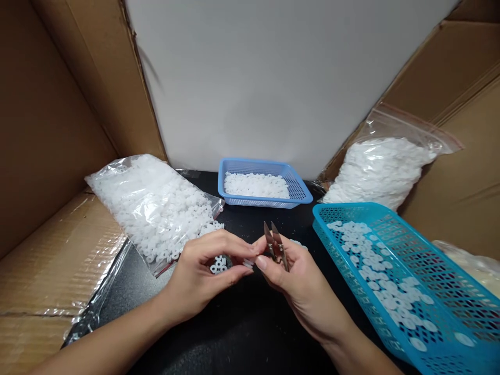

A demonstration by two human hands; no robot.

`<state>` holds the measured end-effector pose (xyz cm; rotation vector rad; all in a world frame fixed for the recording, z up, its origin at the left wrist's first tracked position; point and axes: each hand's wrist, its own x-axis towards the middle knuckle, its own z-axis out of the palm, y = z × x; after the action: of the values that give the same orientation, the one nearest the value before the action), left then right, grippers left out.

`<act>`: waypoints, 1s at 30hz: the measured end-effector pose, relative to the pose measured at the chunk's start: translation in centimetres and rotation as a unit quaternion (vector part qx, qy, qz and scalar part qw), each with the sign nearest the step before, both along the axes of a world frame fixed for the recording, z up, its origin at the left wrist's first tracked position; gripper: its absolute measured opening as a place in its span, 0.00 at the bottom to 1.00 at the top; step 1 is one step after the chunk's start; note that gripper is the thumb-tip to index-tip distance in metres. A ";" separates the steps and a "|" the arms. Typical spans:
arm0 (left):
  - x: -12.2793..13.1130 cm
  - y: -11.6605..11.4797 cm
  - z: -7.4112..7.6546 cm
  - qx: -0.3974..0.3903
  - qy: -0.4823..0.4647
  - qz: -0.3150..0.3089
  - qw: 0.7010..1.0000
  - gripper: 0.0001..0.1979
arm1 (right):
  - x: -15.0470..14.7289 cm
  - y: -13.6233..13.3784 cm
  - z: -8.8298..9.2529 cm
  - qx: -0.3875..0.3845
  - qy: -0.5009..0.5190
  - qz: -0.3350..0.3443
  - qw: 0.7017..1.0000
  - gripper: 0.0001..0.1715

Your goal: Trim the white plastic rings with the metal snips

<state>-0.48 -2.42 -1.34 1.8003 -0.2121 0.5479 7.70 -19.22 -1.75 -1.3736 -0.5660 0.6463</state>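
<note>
At the middle of the head view, my left hand (199,265) pinches a small white plastic piece (247,263) between thumb and fingers. My right hand (300,273) is closed around a pair of thread snips (280,247), whose two pointed blades stand apart and aim up and away from me. The right thumb and a fingertip meet the left fingertips at the white piece, so its exact shape is partly hidden. Through the gap in my left hand, loose white rings (219,265) show on the black table (250,333).
A clear bag of white rings (152,208) spills at the left. Behind my hands stands a blue basket (265,202) of white pieces. A teal basket (336,255) with white discs is at the right, near another filled bag (378,169). Cardboard walls (78,67) flank the table.
</note>
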 end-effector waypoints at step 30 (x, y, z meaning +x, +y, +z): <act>0.1 -0.6 -0.7 -0.287 0.147 -0.059 0.945 0.16 | 1.8 -1.6 1.4 -0.037 -0.252 -0.122 0.959 0.12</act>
<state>-0.38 -3.06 -1.99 1.2666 0.0459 0.2140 9.47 -20.77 -0.32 -1.6576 -0.7637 0.1092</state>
